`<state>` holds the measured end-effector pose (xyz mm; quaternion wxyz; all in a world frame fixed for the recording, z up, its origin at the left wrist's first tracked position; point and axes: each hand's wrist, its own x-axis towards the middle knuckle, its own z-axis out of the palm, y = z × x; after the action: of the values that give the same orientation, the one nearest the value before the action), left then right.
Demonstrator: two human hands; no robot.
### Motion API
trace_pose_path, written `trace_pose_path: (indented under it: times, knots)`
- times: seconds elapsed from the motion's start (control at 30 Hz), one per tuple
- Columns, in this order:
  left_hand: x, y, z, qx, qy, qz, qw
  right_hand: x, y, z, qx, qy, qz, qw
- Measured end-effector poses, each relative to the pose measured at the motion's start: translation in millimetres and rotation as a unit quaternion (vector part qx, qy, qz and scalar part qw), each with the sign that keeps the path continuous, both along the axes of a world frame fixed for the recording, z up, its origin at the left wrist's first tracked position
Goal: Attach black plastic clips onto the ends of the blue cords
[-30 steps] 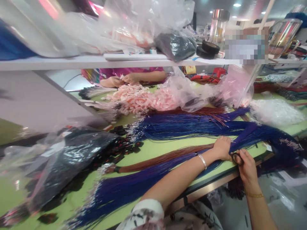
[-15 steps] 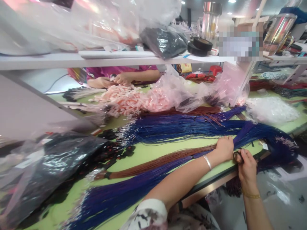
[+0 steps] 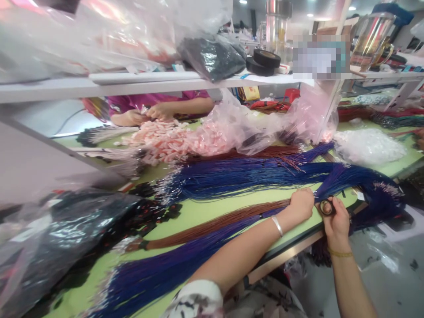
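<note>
My left hand, with a silver bangle on the wrist, is closed round the end of a bundle of wires near the table's front edge; thin tips poke out beside the fingers. My right hand is just right of it, fingers closed on a roll of black tape. Brown wires run left from my left hand, with blue and purple wires below them. Behind the hands lies a long bundle of blue wires, curving over the right end of the table.
A dark plastic bag lies at the left. Pink-white pieces and clear bags lie farther back. A white shelf crosses above, bearing tape rolls and bottles. Across the table, another person's hands hold something small.
The view has shifted slightly, so most things sit farther left. The tape roll has turned, its ring now facing the camera more. Wire tips now show beside my left hand.
</note>
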<state>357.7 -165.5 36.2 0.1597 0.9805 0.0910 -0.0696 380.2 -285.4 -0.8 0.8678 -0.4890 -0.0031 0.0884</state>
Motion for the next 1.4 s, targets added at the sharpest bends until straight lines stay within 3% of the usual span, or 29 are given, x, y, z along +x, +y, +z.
trace_pose_path:
  times: [0.13,0.4,0.6,0.77,0.97,1.1,1.3,1.4]
  knots:
    - [11,0,0.6,0.0,0.015,0.019,1.0,3,4,0.5,0.037,0.016,-0.002,0.999]
    - [8,9,0.6,-0.006,0.002,0.003,1.0,7,2,2.5,0.125,0.096,0.011,0.987]
    - [27,25,4.8,-0.046,0.062,0.01,0.997,4,-9,1.5,0.095,0.068,0.015,0.993]
    - [35,44,4.0,-0.133,0.105,0.004,0.986,-1,-18,1.4,0.071,0.047,0.028,0.996]
    - [35,49,1.0,-0.209,0.118,-0.001,0.971,-8,-12,0.4,-0.02,-0.024,0.071,0.997]
    - [37,50,2.6,-0.221,0.116,0.012,0.968,-10,-5,7.3,-0.131,-0.097,0.092,0.982]
    - [35,48,-5.9,-0.267,0.109,0.011,0.957,3,16,37.4,-0.316,-0.242,0.164,0.903]
    - [32,48,-11.7,-0.312,0.109,-0.009,0.944,16,30,42.8,-0.395,-0.265,0.188,0.859]
